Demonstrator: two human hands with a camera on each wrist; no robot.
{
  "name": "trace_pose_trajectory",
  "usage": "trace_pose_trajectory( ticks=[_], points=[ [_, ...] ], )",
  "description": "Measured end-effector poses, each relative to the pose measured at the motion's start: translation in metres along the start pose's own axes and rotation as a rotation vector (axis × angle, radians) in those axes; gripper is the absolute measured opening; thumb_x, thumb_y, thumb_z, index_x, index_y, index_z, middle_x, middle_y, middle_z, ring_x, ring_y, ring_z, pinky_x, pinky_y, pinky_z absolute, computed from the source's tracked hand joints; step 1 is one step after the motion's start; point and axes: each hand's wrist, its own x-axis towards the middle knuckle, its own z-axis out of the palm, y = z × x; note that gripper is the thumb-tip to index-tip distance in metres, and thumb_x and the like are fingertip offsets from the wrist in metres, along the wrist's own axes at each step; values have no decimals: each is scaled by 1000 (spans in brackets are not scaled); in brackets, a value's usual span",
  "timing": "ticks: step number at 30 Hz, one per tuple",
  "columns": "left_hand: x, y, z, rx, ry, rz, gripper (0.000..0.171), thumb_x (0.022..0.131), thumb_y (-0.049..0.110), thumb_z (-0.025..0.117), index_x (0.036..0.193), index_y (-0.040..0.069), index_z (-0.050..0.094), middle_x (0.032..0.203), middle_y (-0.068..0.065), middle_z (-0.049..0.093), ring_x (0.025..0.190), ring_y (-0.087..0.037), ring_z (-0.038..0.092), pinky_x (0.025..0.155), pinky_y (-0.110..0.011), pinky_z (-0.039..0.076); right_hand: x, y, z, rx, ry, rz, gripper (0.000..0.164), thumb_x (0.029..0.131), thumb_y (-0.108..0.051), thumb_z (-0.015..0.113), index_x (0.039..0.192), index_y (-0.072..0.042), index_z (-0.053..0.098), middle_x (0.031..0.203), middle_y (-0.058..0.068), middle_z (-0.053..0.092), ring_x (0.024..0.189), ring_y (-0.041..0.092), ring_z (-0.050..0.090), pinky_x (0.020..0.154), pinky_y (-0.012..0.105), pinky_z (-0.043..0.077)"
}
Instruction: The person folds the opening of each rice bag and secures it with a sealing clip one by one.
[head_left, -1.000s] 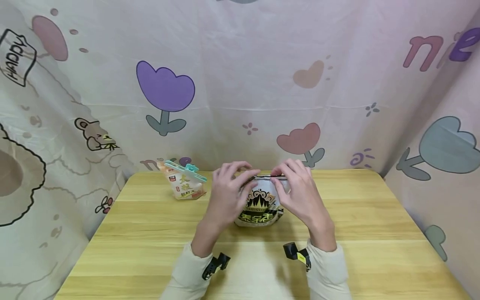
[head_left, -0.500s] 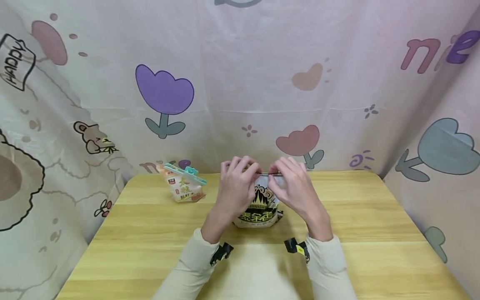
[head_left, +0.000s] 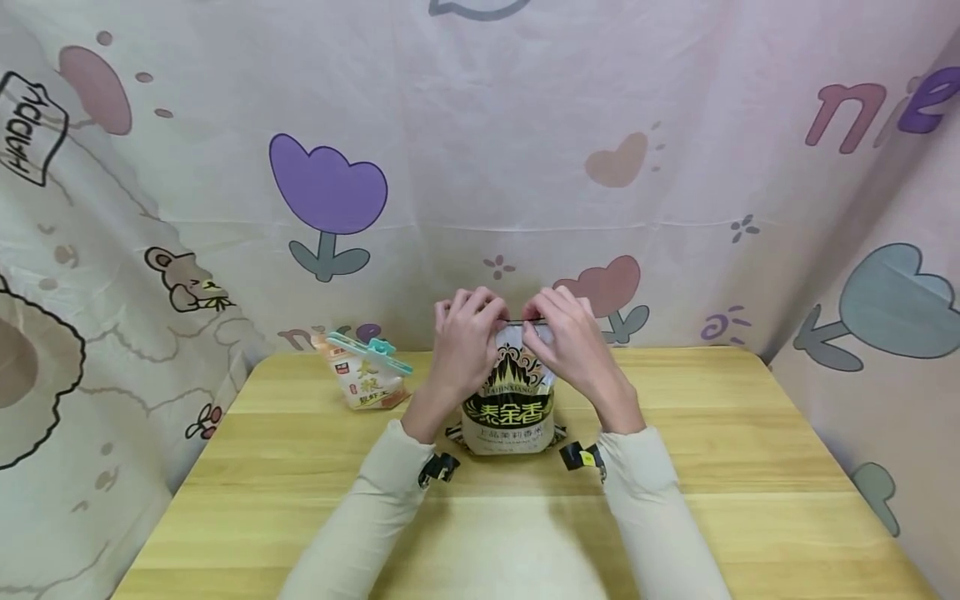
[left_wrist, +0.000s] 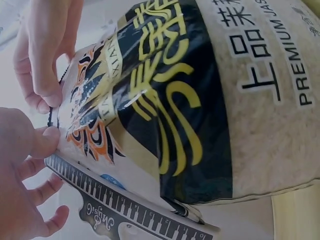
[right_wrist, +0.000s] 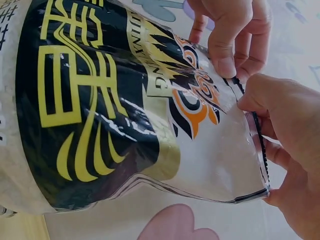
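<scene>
A bag of rice [head_left: 510, 417], with a black band, yellow lettering and a clear lower part showing grains, stands upright on the table. My left hand [head_left: 463, 350] pinches its top edge left of the middle. Close beside it, my right hand [head_left: 576, 350] pinches the same edge, thumb on the front face. The right wrist view shows the dark, serrated top edge [right_wrist: 256, 125] between the fingers and thumbs. In the left wrist view, a ruler [left_wrist: 130, 200] with piano keys and "Music" printed on it runs along the bag's side by my left fingers; the bag hides it from the head view.
At the back left of the wooden table [head_left: 720, 517] stands a small pouch [head_left: 363, 383] closed by a turquoise bag clip [head_left: 371, 352]. A patterned curtain [head_left: 480, 167] rises right behind the table and along both sides.
Both hands have moved up and away, drawing the bag's top edge taller. More of the bag's printed front now shows. The clipped pouch has stayed in place.
</scene>
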Motion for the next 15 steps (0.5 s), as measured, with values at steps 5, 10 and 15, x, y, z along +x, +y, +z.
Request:
trace_pose_trajectory(
  ticks=[5,10,15],
  points=[
    [9,-11,4,-6,-8,-2,10,86,9,65,85,18,62,101,5,56,99,-20,47,86,-44,33,11,6,7,-21,6,4,6,83,-11,63,88,-11,62,85,-4,60,81,14,48,73,38,34],
    [17,-22,8,13,12,-12,9,87,10,66,84,18,62,101,4,56,99,-22,48,84,-47,33,21,12,17,-47,20,4,4,82,-12,62,87,-12,62,84,-3,59,82,16,49,74,41,34],
    [21,-33,8,32,31,-54,9,86,8,67,83,16,63,100,3,56,98,-22,49,85,-46,34,33,15,30,-35,4,9,4,84,-12,62,88,-11,61,86,-2,59,85,17,49,74,41,34]
  ],
)
